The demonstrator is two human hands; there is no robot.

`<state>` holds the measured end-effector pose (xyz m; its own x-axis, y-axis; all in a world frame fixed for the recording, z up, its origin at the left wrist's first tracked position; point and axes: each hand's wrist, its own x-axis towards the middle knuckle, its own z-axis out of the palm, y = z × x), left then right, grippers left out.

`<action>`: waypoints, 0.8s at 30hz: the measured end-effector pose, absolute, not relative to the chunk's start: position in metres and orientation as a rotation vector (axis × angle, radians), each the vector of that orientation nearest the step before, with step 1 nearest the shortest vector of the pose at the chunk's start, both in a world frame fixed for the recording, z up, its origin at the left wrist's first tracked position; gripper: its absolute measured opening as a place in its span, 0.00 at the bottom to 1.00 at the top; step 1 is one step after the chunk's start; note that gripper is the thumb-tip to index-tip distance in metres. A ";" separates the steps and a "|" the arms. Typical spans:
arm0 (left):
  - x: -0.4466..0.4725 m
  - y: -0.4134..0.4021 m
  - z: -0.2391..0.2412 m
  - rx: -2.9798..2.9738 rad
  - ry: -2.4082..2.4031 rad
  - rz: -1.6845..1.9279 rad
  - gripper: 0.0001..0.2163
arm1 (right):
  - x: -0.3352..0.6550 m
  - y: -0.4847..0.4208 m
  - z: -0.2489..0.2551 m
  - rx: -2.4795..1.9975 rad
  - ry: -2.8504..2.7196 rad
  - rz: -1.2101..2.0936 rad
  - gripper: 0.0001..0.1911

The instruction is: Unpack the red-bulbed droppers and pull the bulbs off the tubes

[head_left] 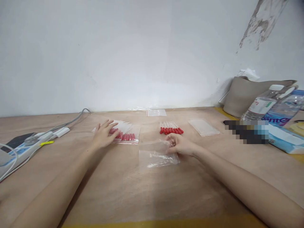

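Observation:
My left hand rests with fingers spread on a pile of clear bags that hold red-tipped white sticks. In my right hand, thumb and fingers pinch the right side of a clear plastic bag, which looks empty and lies close to the table surface. Just beyond that hand, a row of loose red-tipped sticks lies with the red ends towards me. A stack of flat clear bags is to the right of the sticks.
Against the wall lies another flat bag. On the left are a power strip, cables and a dark phone-like object. Plastic bottles, a grey-beige bin and a blue-white packet stand or lie at the right.

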<state>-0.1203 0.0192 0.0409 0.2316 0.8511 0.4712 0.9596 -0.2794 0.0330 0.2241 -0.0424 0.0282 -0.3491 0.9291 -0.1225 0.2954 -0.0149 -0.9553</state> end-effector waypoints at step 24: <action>-0.083 0.005 0.022 -2.773 -1.103 -0.572 0.12 | 0.347 -0.003 0.028 -1.430 -1.693 -0.251 0.16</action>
<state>-0.0831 0.0045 0.0219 0.6664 0.6417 0.3796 0.6802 -0.7318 0.0429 0.3471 -0.0032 0.0279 0.0503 0.6962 0.7160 0.8738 0.3165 -0.3691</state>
